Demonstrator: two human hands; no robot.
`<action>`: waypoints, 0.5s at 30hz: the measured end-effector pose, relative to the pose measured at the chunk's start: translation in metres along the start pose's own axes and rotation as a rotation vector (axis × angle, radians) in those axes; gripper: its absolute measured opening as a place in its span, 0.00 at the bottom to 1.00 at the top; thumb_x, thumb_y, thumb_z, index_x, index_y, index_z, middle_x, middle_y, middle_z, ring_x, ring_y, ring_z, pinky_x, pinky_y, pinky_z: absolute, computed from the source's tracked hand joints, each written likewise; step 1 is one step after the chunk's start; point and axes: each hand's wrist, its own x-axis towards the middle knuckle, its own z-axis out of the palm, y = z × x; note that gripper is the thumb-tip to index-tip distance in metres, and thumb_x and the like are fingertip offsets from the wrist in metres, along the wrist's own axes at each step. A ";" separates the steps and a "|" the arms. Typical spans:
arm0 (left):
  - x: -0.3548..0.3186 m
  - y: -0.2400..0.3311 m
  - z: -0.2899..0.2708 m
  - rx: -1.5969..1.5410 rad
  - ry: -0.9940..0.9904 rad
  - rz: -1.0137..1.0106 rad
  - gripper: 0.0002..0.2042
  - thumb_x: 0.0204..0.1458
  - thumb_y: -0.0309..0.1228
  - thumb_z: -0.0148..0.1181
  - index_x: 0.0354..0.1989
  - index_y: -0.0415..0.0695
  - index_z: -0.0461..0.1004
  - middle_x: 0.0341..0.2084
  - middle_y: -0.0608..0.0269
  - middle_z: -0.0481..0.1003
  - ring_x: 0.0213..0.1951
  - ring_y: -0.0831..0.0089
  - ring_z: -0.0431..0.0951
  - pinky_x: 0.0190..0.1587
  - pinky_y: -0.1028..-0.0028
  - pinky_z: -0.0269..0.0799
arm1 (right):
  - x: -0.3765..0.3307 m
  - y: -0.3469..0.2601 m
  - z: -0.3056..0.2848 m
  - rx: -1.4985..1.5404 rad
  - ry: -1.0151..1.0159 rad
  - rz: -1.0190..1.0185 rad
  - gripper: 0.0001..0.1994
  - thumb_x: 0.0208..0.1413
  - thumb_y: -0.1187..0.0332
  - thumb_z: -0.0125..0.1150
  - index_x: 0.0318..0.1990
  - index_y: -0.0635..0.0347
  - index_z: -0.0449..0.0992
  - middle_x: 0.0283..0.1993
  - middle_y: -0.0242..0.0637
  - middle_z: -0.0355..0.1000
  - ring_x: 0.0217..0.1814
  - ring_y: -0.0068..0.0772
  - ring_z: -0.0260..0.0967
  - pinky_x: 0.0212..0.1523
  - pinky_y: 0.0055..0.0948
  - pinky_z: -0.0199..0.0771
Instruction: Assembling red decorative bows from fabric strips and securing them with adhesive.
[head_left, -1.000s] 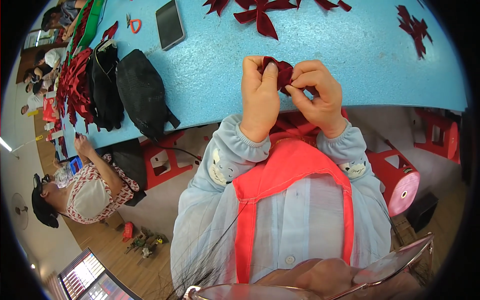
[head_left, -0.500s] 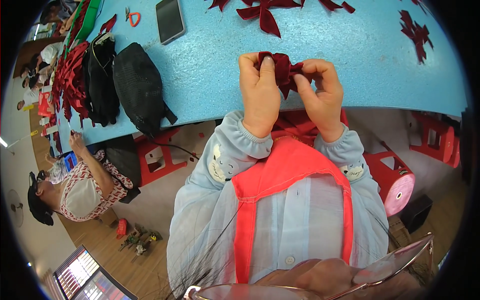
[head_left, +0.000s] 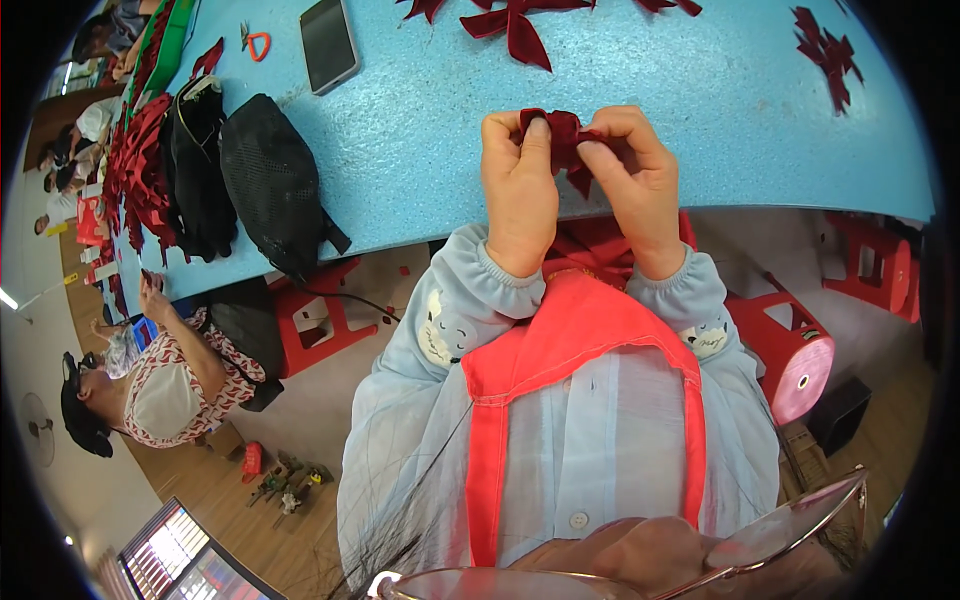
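Observation:
Between my two hands, just over the near edge of the blue table, is a dark red velvet bow. My left hand pinches its left loop, thumb on top. On the other side my right hand grips the right part between thumb and curled fingers. A pointed ribbon tail hangs down between the hands. The bow's underside and some of my fingertips are hidden. Farther back on the table lies a similar red bow, with its tails spread.
Left of my hands are a black mesh bag, a black pouch, a phone and orange-handled scissors. Red ribbons pile up beyond. More bows lie at right. A co-worker sits at left. Red stools stand below.
My right hand has shifted slightly up and left, its fingers closer around the bow. The bow looks a little more bunched. The whole view has also turned slightly.

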 end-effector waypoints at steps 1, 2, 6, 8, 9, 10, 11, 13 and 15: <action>0.000 0.000 0.000 0.000 0.000 -0.001 0.04 0.58 0.26 0.45 0.36 0.39 0.61 0.30 0.62 0.69 0.29 0.81 0.68 0.30 0.81 0.67 | 0.000 0.000 -0.001 -0.001 0.000 0.000 0.06 0.51 0.80 0.53 0.36 0.62 0.68 0.37 0.29 0.65 0.34 0.17 0.63 0.35 0.17 0.64; -0.001 0.001 0.000 -0.012 -0.008 -0.001 0.04 0.57 0.26 0.44 0.37 0.39 0.61 0.31 0.62 0.69 0.29 0.80 0.69 0.31 0.80 0.67 | 0.000 -0.001 -0.002 -0.098 0.034 -0.049 0.06 0.51 0.80 0.53 0.36 0.62 0.69 0.37 0.29 0.65 0.34 0.17 0.62 0.34 0.17 0.64; -0.002 0.002 -0.001 0.053 -0.026 0.072 0.04 0.57 0.25 0.45 0.38 0.39 0.62 0.30 0.62 0.69 0.29 0.79 0.69 0.29 0.79 0.66 | -0.001 -0.008 -0.001 -0.307 0.087 -0.155 0.06 0.51 0.80 0.53 0.36 0.62 0.69 0.36 0.29 0.66 0.33 0.17 0.62 0.34 0.18 0.64; -0.003 -0.002 -0.003 0.233 -0.034 0.205 0.03 0.57 0.25 0.47 0.36 0.40 0.63 0.28 0.66 0.68 0.25 0.83 0.65 0.25 0.82 0.63 | -0.003 -0.011 0.001 -0.335 0.067 -0.159 0.05 0.51 0.80 0.53 0.36 0.62 0.69 0.34 0.30 0.66 0.32 0.18 0.61 0.33 0.18 0.63; -0.005 -0.004 -0.004 0.232 -0.037 0.210 0.03 0.57 0.25 0.47 0.36 0.40 0.63 0.28 0.66 0.68 0.25 0.83 0.65 0.25 0.82 0.63 | -0.003 -0.011 0.001 -0.335 0.069 -0.165 0.05 0.51 0.80 0.53 0.36 0.62 0.69 0.34 0.30 0.66 0.32 0.18 0.61 0.33 0.18 0.63; -0.007 -0.004 -0.005 0.259 -0.037 0.253 0.03 0.57 0.25 0.47 0.37 0.41 0.62 0.27 0.66 0.68 0.24 0.84 0.64 0.23 0.83 0.61 | -0.003 -0.010 0.001 -0.203 0.073 -0.099 0.05 0.52 0.79 0.52 0.36 0.62 0.69 0.34 0.30 0.66 0.33 0.18 0.62 0.35 0.19 0.63; -0.009 -0.005 -0.006 0.287 -0.038 0.296 0.03 0.57 0.25 0.47 0.38 0.42 0.62 0.26 0.67 0.67 0.22 0.85 0.62 0.22 0.83 0.59 | -0.003 -0.009 0.001 -0.070 0.077 -0.032 0.04 0.52 0.77 0.52 0.36 0.62 0.69 0.34 0.30 0.66 0.34 0.18 0.62 0.36 0.19 0.63; -0.008 -0.005 -0.006 0.313 -0.042 0.341 0.04 0.57 0.25 0.46 0.39 0.43 0.62 0.25 0.67 0.67 0.21 0.85 0.61 0.21 0.84 0.57 | -0.004 -0.006 0.001 0.063 0.083 0.032 0.04 0.53 0.76 0.52 0.37 0.62 0.69 0.33 0.31 0.67 0.35 0.18 0.62 0.37 0.19 0.63; -0.008 -0.001 -0.004 0.268 -0.059 0.315 0.04 0.57 0.26 0.47 0.39 0.44 0.62 0.24 0.69 0.66 0.20 0.86 0.59 0.19 0.85 0.55 | -0.007 -0.003 0.000 0.170 0.110 0.027 0.05 0.53 0.76 0.51 0.37 0.62 0.69 0.35 0.32 0.68 0.38 0.19 0.64 0.39 0.18 0.64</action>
